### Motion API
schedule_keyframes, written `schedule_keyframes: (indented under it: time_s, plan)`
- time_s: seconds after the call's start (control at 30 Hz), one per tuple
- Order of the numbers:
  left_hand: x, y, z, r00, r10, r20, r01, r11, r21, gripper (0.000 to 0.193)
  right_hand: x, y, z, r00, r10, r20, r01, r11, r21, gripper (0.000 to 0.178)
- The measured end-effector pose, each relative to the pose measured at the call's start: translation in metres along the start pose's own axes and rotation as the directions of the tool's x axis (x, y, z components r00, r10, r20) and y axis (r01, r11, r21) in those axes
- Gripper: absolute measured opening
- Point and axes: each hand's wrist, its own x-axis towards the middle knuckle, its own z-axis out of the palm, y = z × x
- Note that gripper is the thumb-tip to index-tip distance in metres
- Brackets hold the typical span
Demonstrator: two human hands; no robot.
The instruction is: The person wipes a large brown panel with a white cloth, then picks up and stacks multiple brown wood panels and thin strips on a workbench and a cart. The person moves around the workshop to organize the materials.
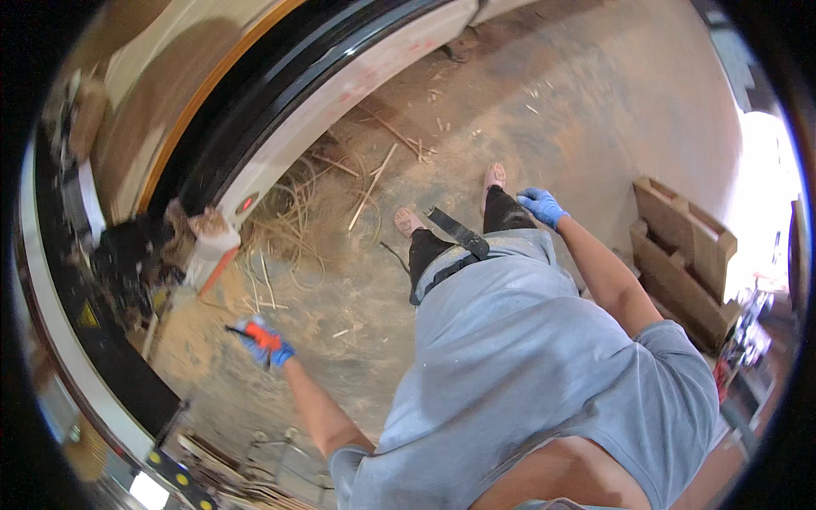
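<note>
My left hand [262,350], in a blue glove, is held out low on the left. Its fingers are closed round a small orange hand tool [264,336] with a thin black end sticking out to the left; its exact kind does not show. On the other side, my right hand [542,207] hangs beside my right leg, also blue-gloved. Nothing shows in it, and its fingers are loosely stretched out. A black strap [457,229] dangles at the front of my waist.
A long machine with a pale side panel [293,140] and black rail runs along the left. Tangled pale strips [293,212] and wood offcuts [371,189] litter the dusty floor [586,102]. Wooden pallets [680,246] stand at right. More strips of board [225,472] lie at lower left.
</note>
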Motion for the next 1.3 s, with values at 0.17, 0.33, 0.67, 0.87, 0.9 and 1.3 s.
schedule_keyframes:
  time_s: [0.17,0.33,0.67,0.87,0.9,1.3]
  plan:
    - [-0.13,0.212,0.194,0.788,0.302,0.537,-0.491,0.835,0.251,0.034,-0.021,0.015,-0.072,0.993,0.119,-0.004,-0.098,0.837,0.539,0.039]
    - [-0.293,0.442,0.349,0.086,0.635,0.768,-0.455,0.711,-0.537,0.045,-0.023,-0.013,-0.165,0.936,-0.287,-0.202,0.316,0.436,0.843,0.073]
    - [-0.561,0.68,0.443,-0.526,0.741,0.417,-0.294,0.302,-0.907,0.057,-0.079,0.11,-0.435,0.288,0.164,-0.943,0.909,0.263,0.324,0.025]
    - [-0.561,0.645,0.518,-0.682,0.26,0.683,-0.46,0.574,-0.678,0.05,-0.203,0.187,-0.537,0.888,-0.229,-0.398,0.203,0.973,-0.107,0.029]
    - [-0.565,0.644,0.536,-0.667,0.224,0.711,-0.464,0.622,-0.631,0.05,-0.21,0.199,-0.544,0.983,-0.058,-0.172,0.031,0.987,-0.158,0.034]
    - [-0.688,0.808,0.736,-0.624,-0.032,0.78,-0.443,0.837,-0.32,0.043,-0.115,0.389,-0.693,0.812,0.583,-0.021,-0.571,0.788,-0.231,0.041]
